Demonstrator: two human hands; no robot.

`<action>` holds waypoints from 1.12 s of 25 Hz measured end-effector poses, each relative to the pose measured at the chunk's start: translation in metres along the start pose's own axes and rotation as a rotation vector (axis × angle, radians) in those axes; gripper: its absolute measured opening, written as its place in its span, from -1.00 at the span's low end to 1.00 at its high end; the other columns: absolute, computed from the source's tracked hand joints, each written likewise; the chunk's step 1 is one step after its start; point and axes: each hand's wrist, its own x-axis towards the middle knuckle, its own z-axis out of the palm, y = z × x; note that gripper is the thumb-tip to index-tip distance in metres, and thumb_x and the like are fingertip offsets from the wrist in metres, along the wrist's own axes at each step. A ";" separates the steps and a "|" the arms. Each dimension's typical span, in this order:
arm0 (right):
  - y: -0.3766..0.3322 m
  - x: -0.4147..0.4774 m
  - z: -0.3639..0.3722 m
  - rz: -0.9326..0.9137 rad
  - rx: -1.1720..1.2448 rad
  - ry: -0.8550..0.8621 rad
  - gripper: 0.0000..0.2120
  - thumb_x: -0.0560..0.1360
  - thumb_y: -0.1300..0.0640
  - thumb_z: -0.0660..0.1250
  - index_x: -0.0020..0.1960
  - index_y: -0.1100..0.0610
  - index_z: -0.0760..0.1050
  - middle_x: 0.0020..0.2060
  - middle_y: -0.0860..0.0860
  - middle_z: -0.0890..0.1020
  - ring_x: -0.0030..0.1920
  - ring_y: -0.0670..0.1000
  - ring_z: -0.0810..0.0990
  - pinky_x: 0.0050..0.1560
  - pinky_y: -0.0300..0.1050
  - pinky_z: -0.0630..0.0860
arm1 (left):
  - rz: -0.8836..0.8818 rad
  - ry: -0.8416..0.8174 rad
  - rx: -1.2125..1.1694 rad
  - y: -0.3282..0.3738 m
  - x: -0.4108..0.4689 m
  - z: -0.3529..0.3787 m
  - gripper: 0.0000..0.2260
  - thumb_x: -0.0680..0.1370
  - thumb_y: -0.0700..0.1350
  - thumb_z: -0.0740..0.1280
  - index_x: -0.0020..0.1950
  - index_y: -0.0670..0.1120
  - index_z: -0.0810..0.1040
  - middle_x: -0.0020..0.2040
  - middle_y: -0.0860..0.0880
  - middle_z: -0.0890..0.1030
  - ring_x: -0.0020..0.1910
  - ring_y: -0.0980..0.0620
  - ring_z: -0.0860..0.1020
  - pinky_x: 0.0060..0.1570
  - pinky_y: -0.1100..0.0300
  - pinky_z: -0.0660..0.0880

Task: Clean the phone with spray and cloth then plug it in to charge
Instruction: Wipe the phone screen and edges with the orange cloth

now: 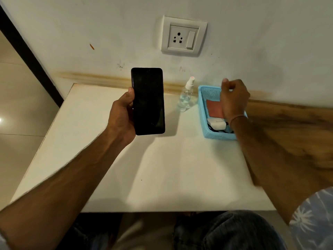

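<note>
Left hand (124, 114) gripped the phone (148, 101) by its left edge, thumb along the side, and held it upright above the table (162, 168). Screen was dark and faced the camera.

Right hand (233, 98) hung over the basket (202, 98) with its fingers curled in. Could not tell whether they pinched anything. A thin band (237, 117) circled that wrist.

The basket was pale blue plastic mesh, rectangular, directly under the right hand. Inside it:
- a reddish-brown cloth (214, 109), lying flat, partly hidden by the wrist
- a white charger (217, 123) at the near end
- a dark cable (210, 128) beside the charger

The spray bottle (186, 98) stood between the hands, just left of the basket. It had a clear body, clear liquid and a white nozzle.

The table was white, smooth and matte, pushed against a pale scuffed wall (90, 24). A wood-grain top (288, 123) ran right of the right hand. A white socket (183, 36) with a switch sat on the wall above and between the hands. A glossy tiled floor (18, 87) lay beyond the left hand.
</note>
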 end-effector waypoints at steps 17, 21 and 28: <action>0.027 0.011 0.009 0.152 -0.628 -0.618 -0.57 0.53 -0.10 0.23 0.21 0.20 0.48 0.15 0.23 0.58 0.16 0.27 0.53 0.21 0.19 0.48 | 0.008 0.010 -0.007 -0.002 0.004 -0.002 -0.65 0.64 0.11 0.28 0.27 -0.09 0.63 0.17 -0.12 0.69 0.12 -0.19 0.68 -0.01 -0.10 0.63; 0.026 0.010 0.009 0.164 -0.614 -0.613 -0.57 0.53 -0.07 0.24 0.25 0.21 0.46 0.19 0.24 0.55 0.18 0.27 0.52 0.22 0.20 0.47 | 0.009 0.015 -0.010 -0.002 0.004 -0.002 -0.64 0.64 0.11 0.27 0.28 -0.09 0.63 0.18 -0.13 0.67 0.14 -0.20 0.68 0.02 -0.11 0.62; 0.025 0.009 0.017 0.188 -0.625 -0.599 -0.49 0.56 -0.13 0.18 0.34 0.23 0.39 0.29 0.26 0.48 0.28 0.29 0.45 0.32 0.22 0.37 | 0.023 0.023 0.005 -0.002 0.004 0.000 -0.67 0.65 0.10 0.27 0.24 -0.08 0.64 0.12 -0.10 0.69 0.09 -0.18 0.69 -0.01 -0.10 0.63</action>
